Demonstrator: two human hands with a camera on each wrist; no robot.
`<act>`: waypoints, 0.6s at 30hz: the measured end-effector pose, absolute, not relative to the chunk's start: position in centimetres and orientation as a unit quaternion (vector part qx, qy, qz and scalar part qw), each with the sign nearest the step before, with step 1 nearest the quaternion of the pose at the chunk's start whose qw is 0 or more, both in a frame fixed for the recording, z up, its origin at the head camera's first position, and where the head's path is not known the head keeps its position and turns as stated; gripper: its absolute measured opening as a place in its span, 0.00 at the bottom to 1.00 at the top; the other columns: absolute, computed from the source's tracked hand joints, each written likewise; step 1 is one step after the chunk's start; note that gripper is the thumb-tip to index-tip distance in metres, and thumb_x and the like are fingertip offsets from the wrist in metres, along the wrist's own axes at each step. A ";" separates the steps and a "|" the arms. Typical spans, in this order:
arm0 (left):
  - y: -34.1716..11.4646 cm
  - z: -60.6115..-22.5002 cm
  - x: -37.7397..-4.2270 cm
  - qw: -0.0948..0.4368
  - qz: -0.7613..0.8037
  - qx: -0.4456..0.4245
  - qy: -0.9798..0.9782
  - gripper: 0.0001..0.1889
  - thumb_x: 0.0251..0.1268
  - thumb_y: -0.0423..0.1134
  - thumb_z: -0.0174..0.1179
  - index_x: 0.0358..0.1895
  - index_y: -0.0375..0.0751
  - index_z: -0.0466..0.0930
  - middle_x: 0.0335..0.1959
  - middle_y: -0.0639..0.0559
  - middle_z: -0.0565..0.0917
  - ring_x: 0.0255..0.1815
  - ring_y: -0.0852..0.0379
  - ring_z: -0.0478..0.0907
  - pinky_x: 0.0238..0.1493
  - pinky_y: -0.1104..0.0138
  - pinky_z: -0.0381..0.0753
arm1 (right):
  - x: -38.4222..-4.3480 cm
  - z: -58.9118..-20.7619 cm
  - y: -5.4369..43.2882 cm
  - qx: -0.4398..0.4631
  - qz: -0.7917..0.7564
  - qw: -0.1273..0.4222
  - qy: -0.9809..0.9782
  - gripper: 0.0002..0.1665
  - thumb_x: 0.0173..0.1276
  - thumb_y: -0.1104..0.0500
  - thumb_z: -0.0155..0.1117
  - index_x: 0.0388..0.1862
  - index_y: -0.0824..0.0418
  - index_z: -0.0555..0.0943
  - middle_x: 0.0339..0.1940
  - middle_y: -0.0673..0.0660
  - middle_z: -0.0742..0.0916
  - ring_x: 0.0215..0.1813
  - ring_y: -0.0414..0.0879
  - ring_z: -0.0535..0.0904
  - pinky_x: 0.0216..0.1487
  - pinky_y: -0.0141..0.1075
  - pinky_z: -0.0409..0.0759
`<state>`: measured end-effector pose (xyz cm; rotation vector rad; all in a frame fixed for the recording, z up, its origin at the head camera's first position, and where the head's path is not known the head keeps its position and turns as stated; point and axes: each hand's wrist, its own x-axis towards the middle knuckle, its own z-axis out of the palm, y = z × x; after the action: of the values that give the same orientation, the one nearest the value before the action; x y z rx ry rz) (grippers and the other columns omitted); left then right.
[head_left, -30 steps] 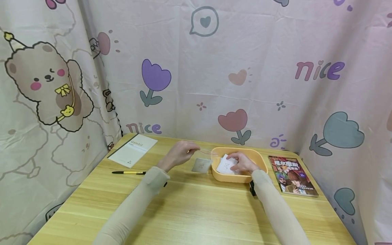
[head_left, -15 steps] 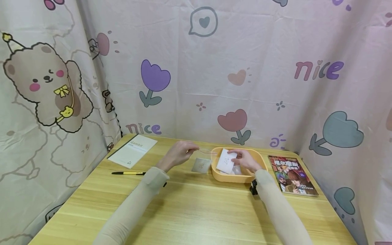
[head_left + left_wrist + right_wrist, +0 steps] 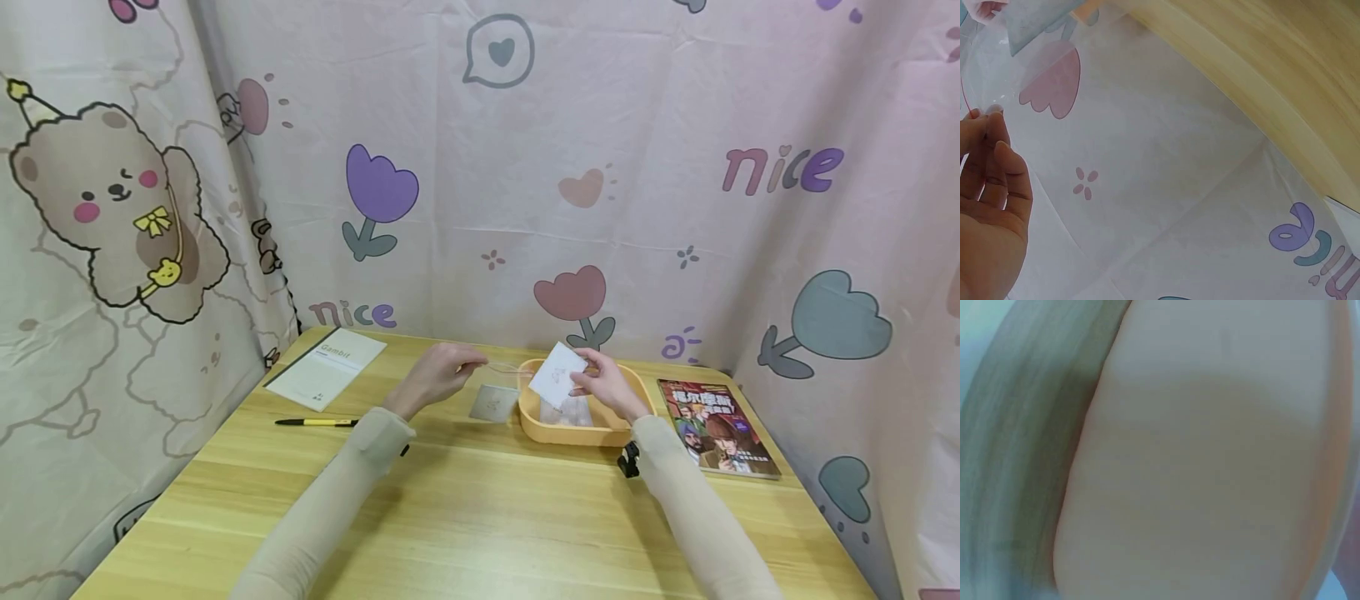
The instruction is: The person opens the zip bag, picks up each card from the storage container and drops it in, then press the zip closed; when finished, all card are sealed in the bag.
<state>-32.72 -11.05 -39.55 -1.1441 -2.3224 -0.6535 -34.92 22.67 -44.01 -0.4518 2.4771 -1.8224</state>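
Observation:
In the head view my left hand pinches the edge of a clear plastic zip bag, whose red seal line shows at the fingertips in the left wrist view. My right hand holds a white square packet with a small printed drawing, tilted up over the yellow basket. Inside the basket lies a translucent packet. The right wrist view is blurred and filled mostly by the basket's wall; the right hand's fingers do not show there.
A flat greyish square packet lies on the table left of the basket. Further left are a white notebook and a yellow-and-black pen. A comic-style book lies right of the basket. Printed curtains hang behind the table.
The right hand has lifted the white packet out of the basket's inside and raised it above the rim, turning it. The left hand stays nearly still with the bag edge.

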 end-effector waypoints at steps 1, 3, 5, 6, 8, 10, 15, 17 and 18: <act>-11.1 -39.6 -32.8 0.236 -0.238 -0.417 -0.845 0.09 0.64 0.28 0.61 0.43 0.40 0.88 0.41 0.49 0.90 0.43 0.54 0.87 0.48 0.63 0.85 | -35.1 -44.2 22.7 -0.145 -0.590 0.012 0.794 0.31 0.70 0.72 0.57 0.71 0.69 0.64 0.46 0.68 0.76 0.35 0.50 0.84 0.45 0.47 0.86; -11.1 -39.6 -32.9 0.240 -0.236 -0.417 -0.844 0.09 0.64 0.28 0.61 0.43 0.40 0.88 0.41 0.50 0.90 0.42 0.54 0.87 0.48 0.63 0.85 | -35.1 -43.9 22.6 -0.144 -0.599 0.006 0.788 0.30 0.70 0.71 0.57 0.71 0.70 0.64 0.43 0.65 0.78 0.34 0.49 0.85 0.45 0.48 0.86; -11.0 -39.7 -32.9 0.243 -0.236 -0.417 -0.843 0.09 0.64 0.28 0.61 0.43 0.40 0.89 0.41 0.50 0.90 0.42 0.54 0.87 0.48 0.63 0.85 | -35.0 -43.6 22.6 -0.144 -0.607 -0.005 0.781 0.28 0.71 0.70 0.57 0.69 0.71 0.66 0.42 0.62 0.79 0.33 0.47 0.85 0.45 0.48 0.86; -11.0 -39.7 -32.9 0.244 -0.236 -0.417 -0.843 0.09 0.64 0.28 0.61 0.42 0.40 0.89 0.40 0.50 0.90 0.42 0.55 0.87 0.47 0.63 0.85 | -34.9 -43.4 22.5 -0.143 -0.614 -0.011 0.776 0.27 0.71 0.70 0.57 0.67 0.71 0.67 0.41 0.60 0.80 0.33 0.45 0.85 0.45 0.48 0.86; -11.0 -39.7 -32.9 0.247 -0.235 -0.418 -0.842 0.09 0.64 0.28 0.62 0.42 0.40 0.89 0.40 0.50 0.90 0.41 0.55 0.87 0.47 0.63 0.85 | -34.8 -43.0 22.4 -0.141 -0.630 -0.019 0.764 0.24 0.71 0.70 0.57 0.64 0.73 0.68 0.41 0.57 0.82 0.33 0.43 0.85 0.46 0.49 0.85; -11.0 -39.7 -32.8 0.249 -0.235 -0.420 -0.840 0.09 0.63 0.28 0.62 0.42 0.40 0.89 0.40 0.50 0.90 0.41 0.54 0.87 0.47 0.63 0.85 | -34.7 -42.6 22.3 -0.138 -0.648 -0.026 0.749 0.21 0.70 0.70 0.59 0.59 0.74 0.69 0.39 0.53 0.83 0.34 0.41 0.85 0.47 0.50 0.85; -10.9 -39.7 -32.7 0.247 -0.234 -0.423 -0.840 0.09 0.63 0.27 0.61 0.42 0.39 0.88 0.40 0.49 0.90 0.42 0.54 0.87 0.47 0.62 0.85 | -34.4 -41.9 21.7 -0.152 -0.683 -0.050 0.713 0.20 0.68 0.69 0.62 0.56 0.75 0.71 0.35 0.48 0.86 0.33 0.41 0.85 0.43 0.46 0.87; -10.9 -39.7 -32.7 0.246 -0.233 -0.422 -0.841 0.09 0.63 0.27 0.61 0.42 0.39 0.88 0.40 0.50 0.90 0.42 0.54 0.87 0.48 0.62 0.85 | -34.3 -41.6 21.4 -0.164 -0.692 -0.065 0.700 0.22 0.67 0.70 0.63 0.58 0.75 0.71 0.35 0.47 0.87 0.32 0.41 0.85 0.41 0.45 0.87; -10.9 -39.7 -32.7 0.246 -0.234 -0.421 -0.841 0.09 0.63 0.27 0.61 0.42 0.39 0.88 0.40 0.50 0.90 0.42 0.54 0.87 0.48 0.62 0.85 | -34.2 -41.4 21.2 -0.171 -0.694 -0.073 0.695 0.23 0.67 0.70 0.63 0.59 0.75 0.71 0.35 0.47 0.87 0.32 0.41 0.85 0.40 0.46 0.87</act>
<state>-32.71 -10.89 -39.74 -1.1499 -2.2950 -0.6394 -34.24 21.19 -41.41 -0.5649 2.2921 -2.2874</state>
